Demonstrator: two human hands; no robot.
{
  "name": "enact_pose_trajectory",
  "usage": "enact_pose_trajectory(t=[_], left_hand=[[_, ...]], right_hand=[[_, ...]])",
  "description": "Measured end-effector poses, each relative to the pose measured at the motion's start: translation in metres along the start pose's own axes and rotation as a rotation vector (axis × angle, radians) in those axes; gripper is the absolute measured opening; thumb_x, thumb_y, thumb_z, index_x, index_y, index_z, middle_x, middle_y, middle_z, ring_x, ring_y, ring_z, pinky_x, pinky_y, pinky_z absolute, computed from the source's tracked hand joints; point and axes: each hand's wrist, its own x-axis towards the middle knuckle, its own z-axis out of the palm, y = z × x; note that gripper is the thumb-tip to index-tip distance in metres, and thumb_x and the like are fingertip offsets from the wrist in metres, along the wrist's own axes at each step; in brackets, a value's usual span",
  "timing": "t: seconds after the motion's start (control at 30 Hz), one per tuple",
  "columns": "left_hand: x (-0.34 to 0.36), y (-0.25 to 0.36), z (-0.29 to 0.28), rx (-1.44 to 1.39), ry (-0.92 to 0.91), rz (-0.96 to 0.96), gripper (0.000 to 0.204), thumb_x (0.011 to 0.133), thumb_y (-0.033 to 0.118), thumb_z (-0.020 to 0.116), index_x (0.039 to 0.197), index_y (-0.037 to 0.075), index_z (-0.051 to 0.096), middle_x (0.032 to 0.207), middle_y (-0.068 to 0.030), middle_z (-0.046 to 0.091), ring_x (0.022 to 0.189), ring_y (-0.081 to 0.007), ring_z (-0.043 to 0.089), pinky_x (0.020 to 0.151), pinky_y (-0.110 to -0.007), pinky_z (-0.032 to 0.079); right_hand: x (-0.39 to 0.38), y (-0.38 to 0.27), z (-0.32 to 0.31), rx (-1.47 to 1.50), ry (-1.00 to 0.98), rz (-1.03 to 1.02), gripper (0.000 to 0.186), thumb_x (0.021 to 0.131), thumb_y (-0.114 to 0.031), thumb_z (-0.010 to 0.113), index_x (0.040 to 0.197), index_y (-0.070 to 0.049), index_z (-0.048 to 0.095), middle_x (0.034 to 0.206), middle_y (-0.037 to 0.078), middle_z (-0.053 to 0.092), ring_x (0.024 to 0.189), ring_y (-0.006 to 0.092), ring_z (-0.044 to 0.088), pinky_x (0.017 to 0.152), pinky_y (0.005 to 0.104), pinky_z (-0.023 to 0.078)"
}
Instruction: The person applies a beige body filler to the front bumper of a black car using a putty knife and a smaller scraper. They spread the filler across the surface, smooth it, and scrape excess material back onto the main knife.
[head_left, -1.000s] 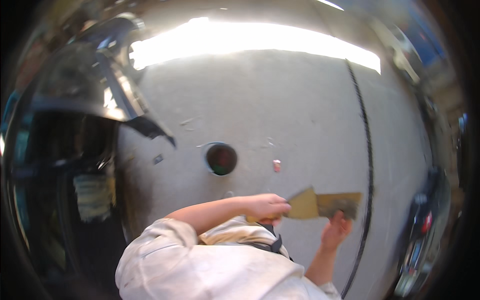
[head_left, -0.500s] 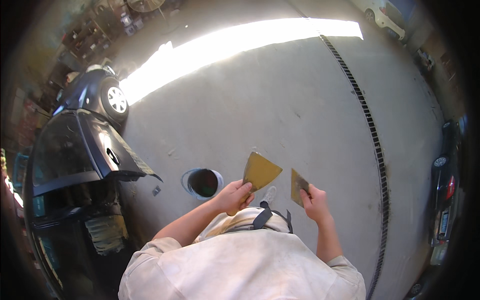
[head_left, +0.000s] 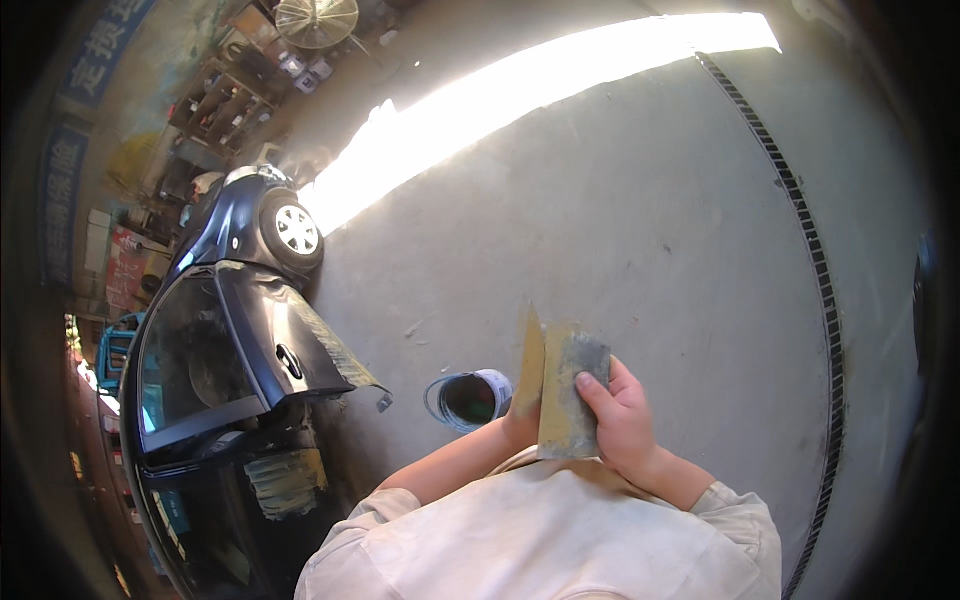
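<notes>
In front of my chest, my left hand (head_left: 521, 424) is closed on a yellow-coated putty spreader (head_left: 529, 362), which now shows nearly edge-on. My right hand (head_left: 628, 420) grips a flat rectangular putty scraper (head_left: 570, 405), its thumb pressed on the face. Yellowish putty covers much of that face, with grey along the upper right. The two blades meet or overlap at their edges; exact contact is hard to tell. The scraper hides part of my left hand's fingers. Just left of the hands, a bucket (head_left: 497, 388) with a dark inside stands on the floor.
A dark car (head_left: 225, 225) stands at left with its front door (head_left: 262, 325) swung open. Putty smears mark that door's edge and a rear panel (head_left: 285, 485). A drain grate (head_left: 815, 245) runs along the floor at right. Shelves (head_left: 222, 105) and a fan (head_left: 316, 20) stand far left.
My hands have come together, bringing the two putty tools edge to edge. The right scraper has turned its broad face into view. The view has swung left, showing more of the car.
</notes>
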Motion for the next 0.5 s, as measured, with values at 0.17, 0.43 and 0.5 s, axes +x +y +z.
enact_pose_trajectory(t=[0.17,0.43,0.5], left_hand=[[0.06,0.046,-0.038,-0.218,-0.103,-0.285,0.065,0.109,0.048,0.049,0.158,0.007,0.038,0.162,-0.0158,0.04,0.147,-0.0268,0.043,0.122,-0.044,0.037],[0.145,0.135,-0.091,-0.637,-0.068,-0.407,0.048,0.109,0.036,0.057,0.149,0.011,0.048,0.143,-0.0059,0.056,0.131,-0.019,0.055,0.111,-0.036,0.048],[0.162,0.154,-0.098,-0.648,-0.058,-0.4,0.047,0.109,0.035,0.057,0.148,0.011,0.049,0.142,-0.0062,0.056,0.129,-0.0191,0.056,0.11,-0.036,0.048]], right_hand=[[0.08,-0.008,0.018,-0.172,-0.023,-0.037,0.028,0.108,-0.011,0.058,0.134,-0.001,0.054,0.123,0.005,0.066,0.113,0.0122,0.06,0.1,0.0308,0.049],[0.227,-0.034,0.067,-0.288,0.012,0.02,0.028,0.108,-0.014,0.059,0.133,-0.002,0.053,0.124,0.005,0.066,0.111,0.0127,0.06,0.099,0.0305,0.05],[0.254,-0.039,0.078,-0.256,0.036,0.057,0.029,0.108,-0.014,0.059,0.134,-0.002,0.052,0.124,0.005,0.065,0.111,0.0126,0.061,0.099,0.0302,0.05]])
